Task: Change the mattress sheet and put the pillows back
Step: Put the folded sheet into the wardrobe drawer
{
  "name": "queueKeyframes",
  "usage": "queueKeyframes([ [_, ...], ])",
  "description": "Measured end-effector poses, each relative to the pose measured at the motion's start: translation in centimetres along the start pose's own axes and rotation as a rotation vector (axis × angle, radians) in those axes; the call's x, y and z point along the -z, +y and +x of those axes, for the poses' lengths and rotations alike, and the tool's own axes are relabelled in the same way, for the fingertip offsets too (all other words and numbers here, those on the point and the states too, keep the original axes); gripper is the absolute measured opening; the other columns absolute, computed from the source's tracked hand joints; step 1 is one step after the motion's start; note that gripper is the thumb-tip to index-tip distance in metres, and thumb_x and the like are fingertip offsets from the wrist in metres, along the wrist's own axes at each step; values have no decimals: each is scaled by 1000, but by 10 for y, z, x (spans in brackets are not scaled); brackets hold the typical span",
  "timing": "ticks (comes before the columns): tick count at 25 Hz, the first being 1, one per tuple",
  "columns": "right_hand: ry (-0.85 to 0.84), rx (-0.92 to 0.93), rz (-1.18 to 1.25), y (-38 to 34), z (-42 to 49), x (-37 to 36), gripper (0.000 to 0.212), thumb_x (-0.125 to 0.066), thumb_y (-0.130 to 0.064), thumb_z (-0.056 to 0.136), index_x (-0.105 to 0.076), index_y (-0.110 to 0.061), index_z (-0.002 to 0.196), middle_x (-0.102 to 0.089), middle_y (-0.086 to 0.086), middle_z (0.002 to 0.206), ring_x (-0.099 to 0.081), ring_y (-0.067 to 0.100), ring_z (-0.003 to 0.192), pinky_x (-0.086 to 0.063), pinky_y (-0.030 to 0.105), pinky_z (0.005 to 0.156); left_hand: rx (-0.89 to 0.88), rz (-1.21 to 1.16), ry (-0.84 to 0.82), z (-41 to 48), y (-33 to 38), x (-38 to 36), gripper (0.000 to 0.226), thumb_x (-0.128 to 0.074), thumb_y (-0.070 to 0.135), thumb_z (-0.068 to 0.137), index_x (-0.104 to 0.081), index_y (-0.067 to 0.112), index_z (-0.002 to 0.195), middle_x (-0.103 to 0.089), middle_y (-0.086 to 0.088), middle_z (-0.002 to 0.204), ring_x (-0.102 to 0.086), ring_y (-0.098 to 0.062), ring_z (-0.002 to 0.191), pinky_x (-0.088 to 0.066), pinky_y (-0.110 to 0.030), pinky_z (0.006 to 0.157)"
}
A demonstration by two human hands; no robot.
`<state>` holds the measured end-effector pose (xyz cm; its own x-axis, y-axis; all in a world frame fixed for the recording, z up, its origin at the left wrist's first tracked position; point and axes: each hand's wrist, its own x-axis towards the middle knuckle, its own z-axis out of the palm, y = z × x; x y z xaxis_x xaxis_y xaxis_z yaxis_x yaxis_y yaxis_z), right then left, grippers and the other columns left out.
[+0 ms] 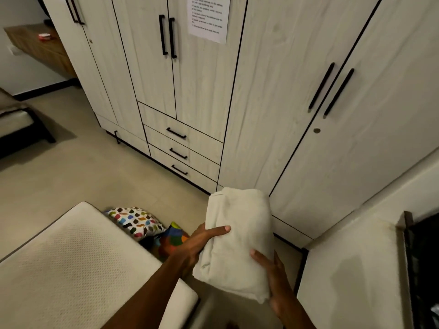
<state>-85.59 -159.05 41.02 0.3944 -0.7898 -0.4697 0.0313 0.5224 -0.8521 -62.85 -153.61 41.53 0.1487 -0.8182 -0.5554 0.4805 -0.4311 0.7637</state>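
Left hand [197,243] grips the left edge of a folded cream sheet [237,238], thumb laid across the top, fingers under the bundle and out of sight. Right hand [273,274] cups the near right corner from beneath, thumb on top, fingers hidden under the cloth. Both hands hold it; neither is free.

Sheet is a thick rectangular bundle held in the air in front of the body. Its long axis runs away from the person toward the wardrobe [261,103], near end low at the right hand, far end higher and unsupported.

Bare mattress [71,264] sits lower left, no sheet on it, its corner just beside the left forearm. So the target lies left of the bundle, and the left hand is the nearer one. Judgement: next move is a swing left to set the bundle on the mattress and unfold it; the long axis would need turning to line up with the bed.

Two patterned pillows [135,220] lie on the floor [71,174] between mattress corner and wardrobe, touching each other, one white with coloured blocks, one darker multicolour. Pillows are not yet back on the bed.

Printed paper notice [209,17] taped to a wardrobe door, text too small to read. Second pale cushioned surface [351,269] at right.
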Motion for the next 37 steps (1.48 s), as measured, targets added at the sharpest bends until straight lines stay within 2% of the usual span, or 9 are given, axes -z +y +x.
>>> queueKeyframes([
  [6,44,-2,46,-52,93,15,59,-89,-25,75,-68,-27,130,-79,-2,113,-77,23,98,-63,36,70,-40,81,32,91,64,-27,70,-92,39,77,-62,21,137,-75,0,125,-72,-25,115,-56,-49,104],
  [12,34,-35,88,-79,185,-1,62,-89,-24,74,-67,-32,132,-77,3,120,-74,32,108,-61,58,89,-65,98,56,173,113,-15,71,-91,38,78,-59,24,140,-75,3,126,-72,-22,115,-56,-47,103],
  [16,20,-50,25,-100,263,-23,65,-92,-24,72,-67,-33,132,-77,3,118,-74,33,106,-64,51,83,-64,88,53,226,157,10,76,-90,42,78,-52,34,143,-73,10,128,-72,-16,115,-59,-38,96],
  [18,-1,-78,-3,-116,295,-38,78,-97,-31,64,-65,-35,134,-75,1,120,-72,32,107,-64,51,83,-56,43,60,249,173,27,87,-93,46,74,-46,35,148,-70,8,133,-70,-20,119,-58,-43,100],
  [20,-24,-93,-25,-128,328,-53,66,-94,-28,71,-66,-36,130,-74,-1,119,-70,30,107,-63,49,84,-37,15,103,269,190,46,94,-94,48,73,-42,37,150,-67,7,138,-68,-22,122,-58,-45,101],
  [25,-167,-188,-173,-162,408,-93,67,-94,-36,69,-67,-35,130,-77,-1,117,-70,31,111,-63,49,86,-102,-99,206,302,214,83,82,-90,40,79,-42,41,145,-64,10,137,-67,-16,120,-60,-31,86],
  [28,-285,-186,-249,-180,446,-123,50,-86,-29,79,-68,-30,126,-79,-3,111,-73,29,108,-64,44,79,-153,-179,301,316,222,101,79,-91,38,78,-45,40,142,-67,6,137,-69,-18,119,-60,-38,94],
  [31,-374,-193,-302,-196,475,-152,53,-87,-29,79,-67,-28,129,-79,-1,114,-75,27,106,-63,50,88,-208,-234,387,323,242,117,70,-88,31,81,-50,34,141,-73,7,127,-74,-16,110,-62,-37,87],
  [37,-411,-293,-244,-201,514,-191,53,-86,-26,80,-67,-23,130,-77,8,119,-72,35,111,-59,59,95,-214,-182,427,336,283,153,71,-91,33,78,-52,36,138,-72,6,129,-71,-19,116,-59,-45,98],
])
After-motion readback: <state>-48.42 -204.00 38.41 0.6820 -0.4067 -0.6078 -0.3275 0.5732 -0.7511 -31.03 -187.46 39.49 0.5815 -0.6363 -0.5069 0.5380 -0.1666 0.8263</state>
